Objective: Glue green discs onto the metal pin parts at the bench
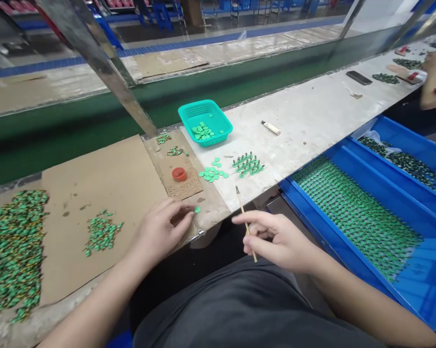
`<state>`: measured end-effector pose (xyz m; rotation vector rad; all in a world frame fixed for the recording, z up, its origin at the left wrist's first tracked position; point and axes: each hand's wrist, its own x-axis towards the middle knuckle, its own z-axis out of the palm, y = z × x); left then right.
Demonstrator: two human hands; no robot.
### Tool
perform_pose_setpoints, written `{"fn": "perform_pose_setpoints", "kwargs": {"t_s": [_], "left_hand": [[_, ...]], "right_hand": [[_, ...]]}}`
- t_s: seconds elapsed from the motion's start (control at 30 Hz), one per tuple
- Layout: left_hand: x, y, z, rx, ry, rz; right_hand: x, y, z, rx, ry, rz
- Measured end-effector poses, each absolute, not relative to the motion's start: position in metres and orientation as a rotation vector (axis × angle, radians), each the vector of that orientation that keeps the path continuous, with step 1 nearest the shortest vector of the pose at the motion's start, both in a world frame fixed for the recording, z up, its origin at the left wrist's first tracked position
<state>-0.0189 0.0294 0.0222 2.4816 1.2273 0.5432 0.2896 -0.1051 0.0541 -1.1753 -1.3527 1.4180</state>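
My left hand (167, 223) rests at the table's front edge, thumb and forefinger pinched at a small green disc (197, 209). In my right hand (276, 237) is a thin wooden stick (244, 212) with a dark tip pointing up and away. Beyond my left hand, a red cap (179, 174) sits on a cardboard piece (185, 189). Loose green discs (211, 174) lie to its right, beside rows of green discs bearing small upright dark pieces (247, 164).
Behind stands a teal basket (223, 126) with green discs. Small green-and-brown parts (15, 251) are heaped at left. Blue trays (426, 266) hold parts at right. A tube (270, 128) lies on the table. Another person's arm (433, 77) is far right.
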Motion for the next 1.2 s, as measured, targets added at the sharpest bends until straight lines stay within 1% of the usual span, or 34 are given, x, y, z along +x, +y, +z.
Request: {"fn": "perform_pose_setpoints", "kwargs": {"t_s": [0.13,0.23,0.3,0.43,0.53,0.67,0.83,0.93,1.03,1.2], "left_hand": [[-0.010,0.031,0.012,2.460,1.269,0.580],[-0.006,0.034,0.010,2.461,1.261,0.578],[-0.009,0.037,0.013,2.468,1.213,0.565],[-0.018,0.038,0.016,2.456,1.140,0.576],[-0.019,0.035,0.009,2.442,1.214,0.645],[-0.018,0.031,-0.002,2.447,1.259,0.704],[-0.031,0.014,-0.003,2.490,1.241,0.788],[-0.038,-0.003,-0.006,2.579,1.232,0.836],[-0.041,-0.013,-0.008,2.664,1.221,0.896],[-0.042,-0.015,-0.008,2.797,1.148,0.870]], "right_hand": [[0.285,-0.086,0.067,-0.954,-1.174,1.511],[0.280,-0.074,0.072,-0.929,-1.122,1.431],[0.275,-0.064,0.072,-1.031,-1.196,1.266],[0.265,-0.037,0.066,-1.208,-1.533,0.760],[0.258,-0.016,0.058,-1.198,-1.691,0.564],[0.250,0.001,0.047,-1.206,-1.790,0.557],[0.249,0.007,0.042,-1.219,-1.939,0.589],[0.253,0.008,0.043,-1.312,-2.063,0.677],[0.250,0.013,0.044,-1.366,-1.947,0.769],[0.223,0.044,0.041,-1.264,-1.553,0.800]]}}
